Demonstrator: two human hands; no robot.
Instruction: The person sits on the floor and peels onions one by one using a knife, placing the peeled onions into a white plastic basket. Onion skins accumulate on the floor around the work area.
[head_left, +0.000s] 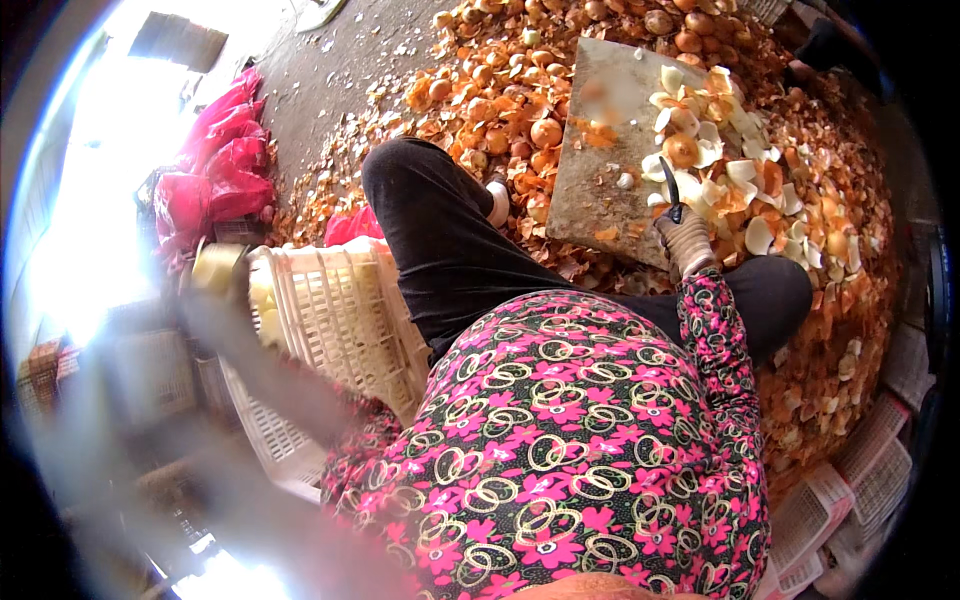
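Observation:
My right hand (684, 241), in a tan and dark work glove, grips a small knife (670, 184) with its dark curved blade pointing up over the edge of a worn board (600, 169). Onion peels (742, 172) and an unpeeled brown onion (681, 150) lie on the board's right part, just beyond the blade. At the far left, my left arm reaches out beside a white plastic crate (330, 300) with pale yellow produce inside. My left hand (217, 268) is blurred near the crate's upper left corner; its fingers and anything in them cannot be made out.
A heap of brown onions (546, 133) and loose skins surrounds the board. Pink mesh sacks (217, 161) lie at the upper left. More plastic crates (814, 510) stand at the lower right. Part of another person (832, 49) shows at the upper right. Glare hides much of the left side.

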